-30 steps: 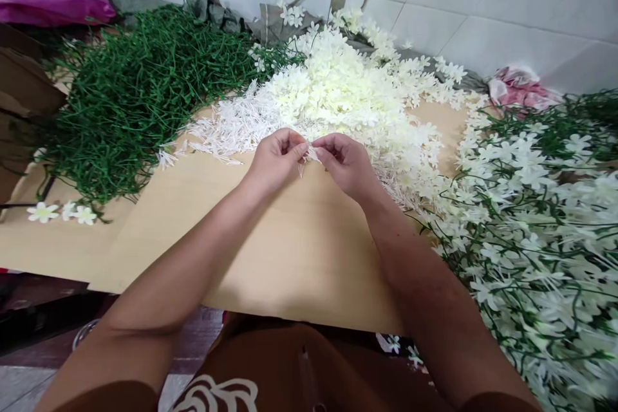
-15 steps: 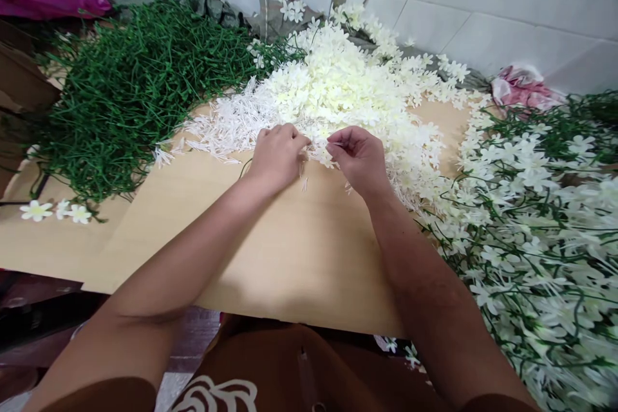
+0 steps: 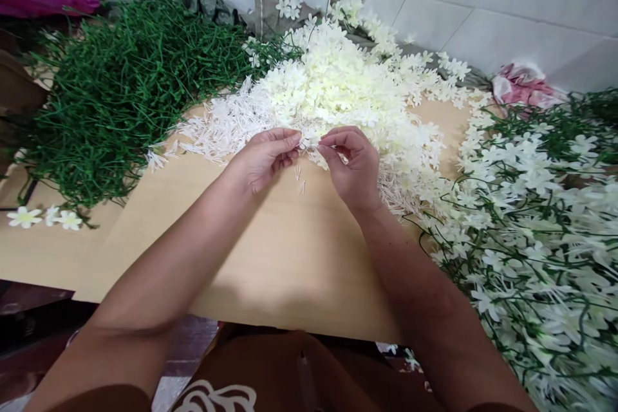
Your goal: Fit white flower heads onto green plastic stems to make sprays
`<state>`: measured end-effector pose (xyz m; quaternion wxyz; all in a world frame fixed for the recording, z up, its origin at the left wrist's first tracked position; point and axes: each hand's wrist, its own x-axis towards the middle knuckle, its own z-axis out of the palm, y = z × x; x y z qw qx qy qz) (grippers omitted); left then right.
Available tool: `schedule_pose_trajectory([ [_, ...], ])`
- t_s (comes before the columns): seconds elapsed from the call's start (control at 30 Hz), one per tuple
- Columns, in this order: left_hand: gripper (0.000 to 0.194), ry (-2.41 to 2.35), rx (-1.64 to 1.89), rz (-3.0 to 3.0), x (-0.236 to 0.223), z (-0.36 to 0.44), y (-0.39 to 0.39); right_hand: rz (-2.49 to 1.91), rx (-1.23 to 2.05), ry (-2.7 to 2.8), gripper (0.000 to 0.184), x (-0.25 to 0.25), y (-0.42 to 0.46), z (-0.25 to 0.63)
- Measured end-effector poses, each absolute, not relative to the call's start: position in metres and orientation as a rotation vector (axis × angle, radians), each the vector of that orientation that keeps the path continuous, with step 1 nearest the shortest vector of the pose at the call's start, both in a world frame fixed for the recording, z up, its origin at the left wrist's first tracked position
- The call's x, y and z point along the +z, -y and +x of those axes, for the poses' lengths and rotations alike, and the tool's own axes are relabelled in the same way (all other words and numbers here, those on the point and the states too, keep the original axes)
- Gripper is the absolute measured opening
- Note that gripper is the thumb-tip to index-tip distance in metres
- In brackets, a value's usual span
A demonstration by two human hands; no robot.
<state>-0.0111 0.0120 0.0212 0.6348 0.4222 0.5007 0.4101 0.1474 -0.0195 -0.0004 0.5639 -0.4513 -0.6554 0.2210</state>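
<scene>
Head: hands [image 3: 268,156] [image 3: 360,170] pinch-tight on white bits [image 3: 309,142]

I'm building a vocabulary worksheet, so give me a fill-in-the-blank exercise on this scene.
The stems heaped on the left are coloured ____.
The hand nearer these stems is the person's ____ hand.
The pile of stemmed white flowers lies on the person's ____ side.
Missing words: green; left; right.

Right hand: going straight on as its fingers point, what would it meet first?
Probably the left hand, its fingertips opposite; whether the white bits in the gap come first or lie behind is unclear.
</scene>
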Motion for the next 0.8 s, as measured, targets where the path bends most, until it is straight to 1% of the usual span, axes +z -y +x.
schedule_pose_trajectory([
  [0.13, 0.009, -1.107, 0.883, 0.77, 0.019, -0.008, -0.008, -1.127, 0.344, 1.643, 0.008, -0.005, 0.018, 0.146],
  [0.3, 0.013, -1.096, 0.885, 0.783, 0.015, -0.009, -0.008, -1.133, 0.2, 1.682, 0.011, -0.008, 0.018, 0.147],
  [0.5, 0.018, -1.092, 0.831, 0.916, 0.011, -0.006, -0.006, -1.179, 0.236, 1.763, 0.01, -0.012, 0.018, 0.148],
  [0.67, 0.02, -1.086, 0.85, 1.007, 0.007, -0.003, -0.006, -1.163, 0.178, 1.783, 0.014, -0.013, 0.017, 0.147],
  [0.73, 0.021, -1.095, 0.841, 1.043, 0.008, -0.003, -0.007, -1.113, 0.221, 1.78, 0.014, -0.012, 0.018, 0.147],
  [0.8, 0.023, -1.131, 0.79, 1.136, 0.012, -0.006, -0.007, -1.083, 0.34, 1.79, 0.014, -0.01, 0.018, 0.147],
])
